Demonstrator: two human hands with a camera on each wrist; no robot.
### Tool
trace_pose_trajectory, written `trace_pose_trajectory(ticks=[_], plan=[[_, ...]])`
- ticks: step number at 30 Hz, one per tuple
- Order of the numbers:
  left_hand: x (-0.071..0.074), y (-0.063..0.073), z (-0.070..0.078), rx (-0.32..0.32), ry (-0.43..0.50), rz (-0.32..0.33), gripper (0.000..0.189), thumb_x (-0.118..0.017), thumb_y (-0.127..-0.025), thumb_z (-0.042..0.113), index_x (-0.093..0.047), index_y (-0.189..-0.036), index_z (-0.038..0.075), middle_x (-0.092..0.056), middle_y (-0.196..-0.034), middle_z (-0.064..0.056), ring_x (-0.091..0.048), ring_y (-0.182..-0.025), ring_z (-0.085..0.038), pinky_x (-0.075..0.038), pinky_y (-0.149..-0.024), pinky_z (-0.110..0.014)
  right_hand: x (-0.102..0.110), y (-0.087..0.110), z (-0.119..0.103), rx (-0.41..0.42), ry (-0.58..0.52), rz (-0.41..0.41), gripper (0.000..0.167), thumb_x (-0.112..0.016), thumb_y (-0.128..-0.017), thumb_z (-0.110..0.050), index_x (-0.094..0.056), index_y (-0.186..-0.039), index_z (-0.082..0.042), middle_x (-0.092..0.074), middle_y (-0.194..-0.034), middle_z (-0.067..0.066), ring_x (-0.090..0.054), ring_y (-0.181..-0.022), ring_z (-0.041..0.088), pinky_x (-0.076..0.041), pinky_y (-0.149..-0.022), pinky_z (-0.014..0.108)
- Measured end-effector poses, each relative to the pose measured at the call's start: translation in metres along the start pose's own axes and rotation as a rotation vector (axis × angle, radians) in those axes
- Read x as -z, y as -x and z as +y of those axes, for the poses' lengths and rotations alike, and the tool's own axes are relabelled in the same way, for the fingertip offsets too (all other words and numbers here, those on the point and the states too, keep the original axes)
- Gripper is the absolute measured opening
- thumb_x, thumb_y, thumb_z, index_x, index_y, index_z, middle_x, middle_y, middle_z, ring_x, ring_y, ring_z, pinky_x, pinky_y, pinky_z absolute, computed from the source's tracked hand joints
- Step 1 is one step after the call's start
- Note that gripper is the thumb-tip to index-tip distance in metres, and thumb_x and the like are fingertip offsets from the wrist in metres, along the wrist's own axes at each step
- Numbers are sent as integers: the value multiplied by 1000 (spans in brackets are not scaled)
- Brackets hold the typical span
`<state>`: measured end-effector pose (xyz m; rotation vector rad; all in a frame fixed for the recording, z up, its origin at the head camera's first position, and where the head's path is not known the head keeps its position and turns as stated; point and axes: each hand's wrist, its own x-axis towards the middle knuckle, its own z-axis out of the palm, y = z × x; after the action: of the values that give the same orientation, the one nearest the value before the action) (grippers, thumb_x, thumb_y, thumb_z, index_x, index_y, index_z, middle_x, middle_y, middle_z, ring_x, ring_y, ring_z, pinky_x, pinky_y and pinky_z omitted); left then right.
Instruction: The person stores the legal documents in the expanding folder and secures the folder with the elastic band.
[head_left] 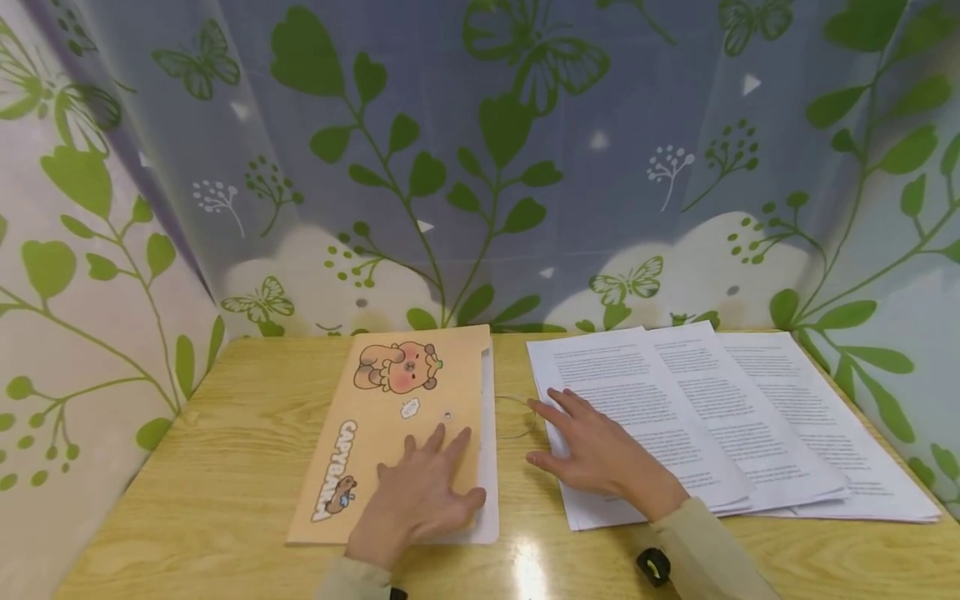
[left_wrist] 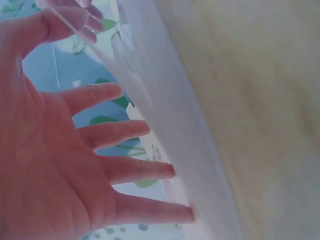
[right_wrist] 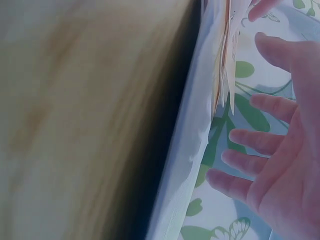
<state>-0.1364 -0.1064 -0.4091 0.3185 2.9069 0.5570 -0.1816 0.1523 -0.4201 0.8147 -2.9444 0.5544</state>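
Folder point(head_left: 382, 442) and papers point(head_left: 675, 417)
Left hand point(head_left: 422, 492) rests on the folder, right hand point(head_left: 603, 450) over papers; both grips splayed, empty.

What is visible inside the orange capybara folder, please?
A white layer shows along its right edge; the front of the folder, beneath the left hand, covers any other contents.

This looked like a small study corner, though whether in a home or an office could not be told. Beyond the left fingers point(head_left: 435, 443) and right fingers point(head_left: 552, 414), and out to either side, leaf-and-butterfly-printed curtains point(head_left: 600, 192) enclosed a wood-grain tabletop point(head_left: 225, 433). A cartoon capybara folder point(head_left: 390, 429) lay beneath the left fingers, and overlapping text-printed sheets point(head_left: 675, 417) spread out rightward from the right fingers.
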Motion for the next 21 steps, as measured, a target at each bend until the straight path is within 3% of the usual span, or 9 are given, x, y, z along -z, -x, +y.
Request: trace_pose_trajectory(ticks=[6,9,16,21], plan=[[6,-6,-3,-31,78,20,67,-54,-92,43,-48,-153,18,-51,-152,-23,-52,-132,-55,-48,-96,-71,-2,-8,-7,4,-1,-44,67,-64,-96,-49,-50,-151,-13,-46,-155,24,-46,-141,45,-47,-108,60],[10,-7,-5,-45,104,14,63,-50,-96,39,-48,-154,17,-53,-150,-23,-54,-133,-50,-49,-102,-65,-4,-12,-10,6,-4,-55,66,-65,-96,-48,-51,-150,-13,-46,-154,24,-48,-141,43,-47,-109,59],[14,-3,-10,-80,135,-5,56,-40,-102,32,-42,-158,25,-52,-153,-19,-53,-136,-46,-47,-105,-65,-11,-21,-15,20,-25,-79,65,-66,-95,-46,-52,-150,-14,-47,-153,25,-51,-138,43,-48,-109,58],[14,-2,-13,-128,150,8,51,-36,-104,27,-48,-154,27,-53,-153,-18,-53,-137,-45,-47,-104,-67,-13,-25,-19,20,-32,-109,63,-65,-95,-45,-52,-150,-15,-50,-151,26,-53,-136,44,-49,-107,59]])
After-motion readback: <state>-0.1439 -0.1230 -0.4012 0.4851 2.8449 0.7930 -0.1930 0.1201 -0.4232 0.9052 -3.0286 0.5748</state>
